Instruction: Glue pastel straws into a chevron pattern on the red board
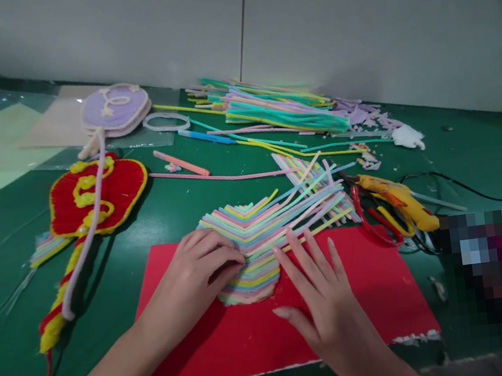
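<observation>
A striped panel of pastel pipe cleaners (252, 273) in a V pattern lies on a red board (193, 353). My left hand (203, 264) rests on the panel's left side, fingers curled, thumb and forefinger closed on a pipe cleaner at its middle. Spread flat, my right hand (322, 289) touches the loose pipe cleaner ends (308, 208) with its fingertips, its thumb over the board. Those ends fan out to the upper right, over another striped piece (291, 164). Part of the panel is hidden under my left hand.
Pliers or scissors with red handles (376, 215) and a yellow glue gun (399, 200) with a black cord lie at right. A pipe cleaner bundle (278, 108) sits by the wall. A red fan (97, 201) and a purple fan (116, 110) are at left.
</observation>
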{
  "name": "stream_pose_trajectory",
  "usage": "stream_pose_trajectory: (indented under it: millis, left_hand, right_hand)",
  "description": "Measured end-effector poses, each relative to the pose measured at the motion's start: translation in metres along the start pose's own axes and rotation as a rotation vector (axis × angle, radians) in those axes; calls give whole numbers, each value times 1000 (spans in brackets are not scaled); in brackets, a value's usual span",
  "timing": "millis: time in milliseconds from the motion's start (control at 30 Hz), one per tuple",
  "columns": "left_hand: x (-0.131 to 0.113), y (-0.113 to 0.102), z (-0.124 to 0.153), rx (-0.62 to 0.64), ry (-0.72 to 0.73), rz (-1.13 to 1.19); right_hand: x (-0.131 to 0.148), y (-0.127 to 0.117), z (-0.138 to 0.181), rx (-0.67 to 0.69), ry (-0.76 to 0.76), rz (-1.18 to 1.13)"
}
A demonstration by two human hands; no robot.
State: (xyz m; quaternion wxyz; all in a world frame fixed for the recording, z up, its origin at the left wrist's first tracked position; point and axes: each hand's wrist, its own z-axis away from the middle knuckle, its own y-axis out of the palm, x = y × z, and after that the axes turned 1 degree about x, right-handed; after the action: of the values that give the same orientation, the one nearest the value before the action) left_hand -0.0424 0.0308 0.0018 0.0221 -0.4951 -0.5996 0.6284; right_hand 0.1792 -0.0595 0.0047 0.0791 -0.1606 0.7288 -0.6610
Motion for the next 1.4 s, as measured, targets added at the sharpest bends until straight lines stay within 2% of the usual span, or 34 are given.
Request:
stream_pose_trajectory:
  millis: [300,400,533,600,700,800,1000,1400]
  left_hand:
    - [1,1,-1,-7,-16,-20]
    - [0,0,0,8,-25,-26]
    - [-2,-2,0,19,-29,-25]
    - [-2,-2,-1,14,-31,-26]
    - [-2,-2,-1,13,-30,-25]
    - [0,-1,0,18,-23,-19]
    - [1,0,0,-3,-7,-11]
    - [-1,-2,-1,0,-33,-5]
  right_hand:
    - [-7,4,4,25,-19,-17]
    - [-14,-3,1,-57,2,-80]
    - [-31,-20,-13,-241,48,-190]
    - [-39,-26,-25,-280,7,-250]
    - [-47,-27,-44,-225,-125,-332]
    - [-52,-19,-54,-154,-183,-376]
    - [-59,-5,-53,-158,-162,-434]
    - [-59,1,-56,-153,-82,-518]
